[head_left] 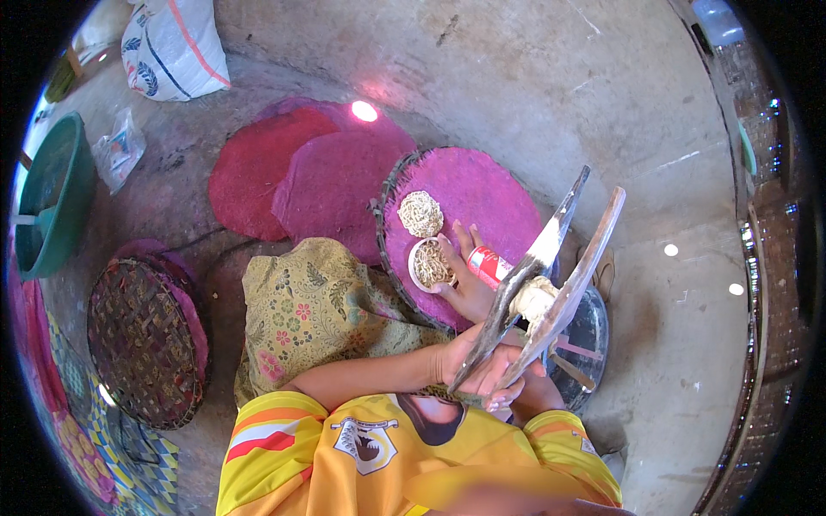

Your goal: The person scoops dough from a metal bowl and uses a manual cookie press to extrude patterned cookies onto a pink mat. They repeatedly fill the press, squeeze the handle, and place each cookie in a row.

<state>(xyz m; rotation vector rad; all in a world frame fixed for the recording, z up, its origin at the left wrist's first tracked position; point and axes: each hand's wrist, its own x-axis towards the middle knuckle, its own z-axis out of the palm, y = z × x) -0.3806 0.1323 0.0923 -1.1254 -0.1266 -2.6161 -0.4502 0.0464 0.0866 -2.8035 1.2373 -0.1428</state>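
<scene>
My left hand [486,365] comes across from the left, its fingers around the lower end of a wooden tool with two long arms [594,232]. A pale doughy lump [535,299] is wedged between the arms. Partly behind the tool, my right hand [469,288] reaches over a magenta round mat on a rimmed tray [490,185]. Its thumb and forefinger grip a shallow white round mould [433,265] full of thin pale noodle strands. A loose round nest of noodles [420,213] lies just beyond the mould. Beside my right hand is a red and white can [489,267].
A dark round basin [594,322] with a flat stick stands at the right, partly hidden. Red and magenta round mats [267,176] overlap on the floor beyond the patterned cloth [301,318]. Further left are a woven tray [146,344], a green basin [64,198] and a white sack [172,47].
</scene>
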